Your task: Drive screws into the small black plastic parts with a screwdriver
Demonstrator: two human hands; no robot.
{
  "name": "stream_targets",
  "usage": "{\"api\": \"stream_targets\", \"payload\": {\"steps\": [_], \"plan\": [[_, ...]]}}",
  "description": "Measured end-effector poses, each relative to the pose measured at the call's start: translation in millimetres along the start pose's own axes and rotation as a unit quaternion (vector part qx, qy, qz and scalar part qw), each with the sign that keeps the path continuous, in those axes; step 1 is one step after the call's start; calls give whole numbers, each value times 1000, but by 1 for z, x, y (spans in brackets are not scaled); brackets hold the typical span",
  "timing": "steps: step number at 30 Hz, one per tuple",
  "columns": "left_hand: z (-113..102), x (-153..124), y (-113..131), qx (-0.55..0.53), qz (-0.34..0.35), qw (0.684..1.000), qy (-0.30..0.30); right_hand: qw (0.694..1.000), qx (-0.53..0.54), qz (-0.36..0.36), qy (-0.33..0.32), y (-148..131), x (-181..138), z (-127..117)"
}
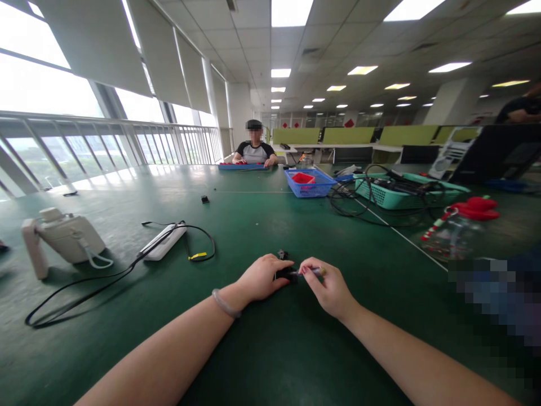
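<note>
My left hand (262,277) rests on the green table (270,349), its fingers closed around a small black part (285,275). My right hand (327,285) pinches a thin tool with a brownish end (313,271), whose tip points into the black part. Both hands meet near the table's middle. Another small black piece (283,254) lies just beyond my left fingers. A pale bracelet (225,304) circles my left wrist.
A white power strip (164,241) with black cable lies to the left, beside a white device (63,238). A blue basket (310,183) and a teal basket with cables (397,192) stand farther back. A red-capped clear jar (456,228) is at right. A person (255,151) sits at the far end.
</note>
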State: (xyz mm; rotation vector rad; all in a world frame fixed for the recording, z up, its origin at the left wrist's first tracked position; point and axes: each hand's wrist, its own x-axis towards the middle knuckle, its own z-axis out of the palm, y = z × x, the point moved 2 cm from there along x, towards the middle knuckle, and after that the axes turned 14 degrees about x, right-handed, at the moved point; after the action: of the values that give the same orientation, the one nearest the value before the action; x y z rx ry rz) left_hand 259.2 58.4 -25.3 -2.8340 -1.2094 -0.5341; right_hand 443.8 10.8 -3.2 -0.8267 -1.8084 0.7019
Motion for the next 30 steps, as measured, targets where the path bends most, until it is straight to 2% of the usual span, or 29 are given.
{"api": "stream_targets", "payload": {"steps": [5,13,30], "plan": [[1,1,0,6,19,1000,11,999,-27,-10,-23,-2,-2,1],[3,1,0,44,6,999,7,998,-21,-47,42,-7,-5,-6],[3,1,-1,47,7,999,15,998,-52,-31,12,-6,-2,-4]]}}
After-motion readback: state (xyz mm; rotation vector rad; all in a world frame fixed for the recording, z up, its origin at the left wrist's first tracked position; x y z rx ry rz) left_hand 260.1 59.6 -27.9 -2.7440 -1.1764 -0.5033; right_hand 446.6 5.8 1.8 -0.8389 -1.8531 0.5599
